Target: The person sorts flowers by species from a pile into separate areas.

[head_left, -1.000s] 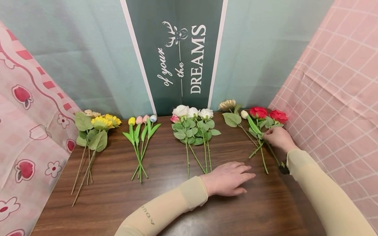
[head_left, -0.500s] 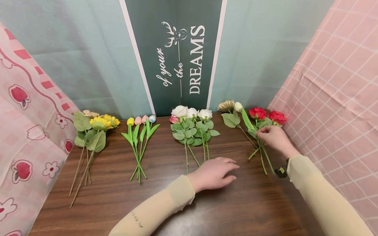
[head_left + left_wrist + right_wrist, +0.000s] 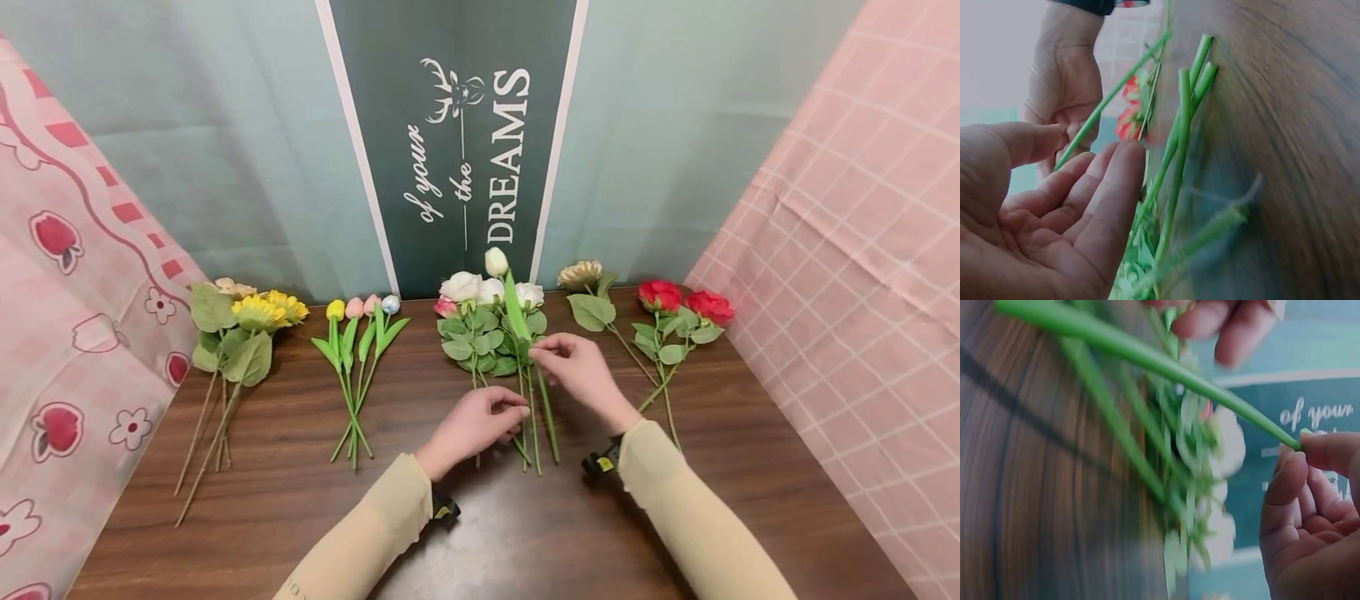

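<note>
White-budded artificial tulip stem (image 3: 517,312) stays pinched in our right hand (image 3: 577,371), lifted above the white rose bunch (image 3: 487,321) at twelve o'clock, while our left hand (image 3: 476,421), fingers loosely curled, steadies stems on the brown wooden tabletop (image 3: 300,500).

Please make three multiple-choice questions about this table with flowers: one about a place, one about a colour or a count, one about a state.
1. Where do the red roses lie?
A. far left
B. centre
C. far right

2. What colour is the bud on the stem in the right hand?
A. white
B. yellow
C. blue

3. How is the left hand?
A. fist on the table
B. open, fingers near the stems
C. gripping the sunflowers

Key: 1 C, they lie beside the pink cloth on the right. 2 A, the bud looks white. 3 B, the left wrist view shows relaxed fingers holding nothing.
</note>
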Motion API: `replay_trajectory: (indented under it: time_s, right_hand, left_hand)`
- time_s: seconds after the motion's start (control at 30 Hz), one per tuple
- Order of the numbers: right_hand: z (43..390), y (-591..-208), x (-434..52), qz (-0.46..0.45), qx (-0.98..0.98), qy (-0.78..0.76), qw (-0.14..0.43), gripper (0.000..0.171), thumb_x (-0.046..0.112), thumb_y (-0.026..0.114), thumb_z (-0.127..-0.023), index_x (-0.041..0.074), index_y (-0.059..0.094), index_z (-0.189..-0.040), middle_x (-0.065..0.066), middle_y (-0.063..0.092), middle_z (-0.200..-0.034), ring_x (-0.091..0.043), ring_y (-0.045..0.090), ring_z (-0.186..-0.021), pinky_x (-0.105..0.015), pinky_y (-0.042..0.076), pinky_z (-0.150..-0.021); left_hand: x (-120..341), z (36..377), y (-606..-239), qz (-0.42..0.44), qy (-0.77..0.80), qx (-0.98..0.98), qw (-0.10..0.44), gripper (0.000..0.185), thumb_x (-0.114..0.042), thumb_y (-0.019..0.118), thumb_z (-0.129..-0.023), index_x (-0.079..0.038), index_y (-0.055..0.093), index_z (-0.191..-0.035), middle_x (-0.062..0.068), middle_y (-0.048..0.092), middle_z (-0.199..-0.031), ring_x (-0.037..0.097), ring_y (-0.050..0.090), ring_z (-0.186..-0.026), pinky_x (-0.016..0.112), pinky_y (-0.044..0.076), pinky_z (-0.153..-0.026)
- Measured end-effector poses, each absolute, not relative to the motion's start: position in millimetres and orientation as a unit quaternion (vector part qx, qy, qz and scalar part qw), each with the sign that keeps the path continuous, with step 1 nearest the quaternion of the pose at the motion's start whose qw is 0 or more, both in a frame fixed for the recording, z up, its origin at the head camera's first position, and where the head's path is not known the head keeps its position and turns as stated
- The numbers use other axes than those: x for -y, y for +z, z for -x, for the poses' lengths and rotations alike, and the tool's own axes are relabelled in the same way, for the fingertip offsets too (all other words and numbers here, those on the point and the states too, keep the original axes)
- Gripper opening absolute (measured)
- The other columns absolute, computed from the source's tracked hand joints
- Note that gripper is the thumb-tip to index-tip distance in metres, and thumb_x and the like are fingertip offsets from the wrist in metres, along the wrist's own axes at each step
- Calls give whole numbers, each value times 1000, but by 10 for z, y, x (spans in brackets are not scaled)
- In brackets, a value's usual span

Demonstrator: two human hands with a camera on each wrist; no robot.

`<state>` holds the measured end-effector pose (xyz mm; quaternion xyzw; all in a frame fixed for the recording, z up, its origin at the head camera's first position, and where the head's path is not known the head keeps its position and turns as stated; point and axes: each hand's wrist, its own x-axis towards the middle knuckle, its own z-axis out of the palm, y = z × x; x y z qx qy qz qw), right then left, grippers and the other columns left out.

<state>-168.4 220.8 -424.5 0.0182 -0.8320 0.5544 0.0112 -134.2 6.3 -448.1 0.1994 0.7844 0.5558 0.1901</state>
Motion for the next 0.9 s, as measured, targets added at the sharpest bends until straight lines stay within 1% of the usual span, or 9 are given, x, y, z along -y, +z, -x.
replay_trajectory:
  time_s: [0.13, 0.23, 0.4, 0.47, 0.53, 0.63, 0.7, 0.77, 0.9]
  right_hand:
    - [1708, -4283, -1918, -16, 787, 616, 20, 24, 21, 76, -94, 0, 73, -104, -10, 67, -79, -18, 59, -61, -35, 55, -58]
    - [1709, -4305, -1792, -13, 762, 647, 24, 23, 18, 75, -95, -2, 73, -105, -9, 66, -76, -17, 58, -60, -35, 55, -58]
    - [1714, -4344, -1705, -9, 738, 674, 21, 21, 16, 75, -95, -2, 73, -104, -4, 64, -74, -15, 58, -63, -32, 55, -58]
    - [1708, -4354, -1707, -10, 734, 679, 17, 21, 16, 75, -95, -3, 72, -104, -8, 66, -77, -15, 58, -64, -31, 56, -59]
    - [1701, -4357, -1708, -12, 731, 683, 11, 22, 16, 75, -95, -4, 72, -105, -19, 68, -85, -14, 60, -65, -30, 57, -61]
    - [1699, -4361, -1710, -7, 725, 689, 2, 25, 15, 74, -95, -6, 70, -109, -21, 71, -92, -14, 63, -67, -28, 58, -64]
    - [1700, -4363, -1715, -2, 723, 691, -4, 27, 14, 74, -95, -7, 69, -111, -17, 72, -93, -14, 65, -68, -27, 58, -66]
    - [1704, -4367, -1721, 4, 718, 696, -10, 30, 13, 74, -95, -9, 68, -114, -7, 73, -89, -14, 66, -70, -27, 58, -67]
    - [1695, -4362, -1723, 8, 707, 707, -11, 28, 12, 74, -95, -9, 68, -113, -4, 72, -87, -12, 66, -71, -27, 58, -67]
  left_hand:
    - [22, 1323, -4534, -166, 602, -750, 220, 29, -23, 70, -98, -1, 71, -116, 16, 75, -95, 32, 74, -81, 42, 62, -70]
    - [41, 1307, -4572, -158, 614, -741, 220, 27, -19, 71, -97, 1, 70, -114, 17, 75, -94, 32, 74, -81, 41, 62, -69]
    - [43, 1307, -4602, -153, 632, -730, 211, 18, -11, 72, -96, 4, 68, -106, 18, 73, -91, 27, 73, -75, 39, 63, -67]
    - [38, 1305, -4594, -152, 633, -729, 211, 15, -8, 72, -96, 4, 68, -104, 20, 73, -91, 24, 72, -72, 38, 63, -67]
    - [41, 1301, -4583, -150, 631, -730, 213, 12, -7, 71, -96, 3, 67, -102, 22, 72, -91, 22, 71, -71, 37, 62, -66]
    - [52, 1295, -4567, -153, 620, -739, 214, 9, -7, 70, -97, 1, 67, -100, 21, 72, -89, 23, 71, -70, 38, 63, -66]
    - [59, 1291, -4559, -158, 613, -744, 213, 8, -7, 69, -97, 0, 67, -99, 19, 73, -88, 25, 71, -70, 39, 62, -66]
    - [62, 1292, -4558, -162, 607, -748, 213, 8, -8, 70, -97, -1, 68, -98, 18, 73, -87, 25, 71, -70, 39, 62, -66]
    - [63, 1308, -4566, -159, 612, -745, 214, 10, -8, 70, -96, 0, 68, -100, 19, 73, -89, 22, 70, -69, 36, 62, -65]
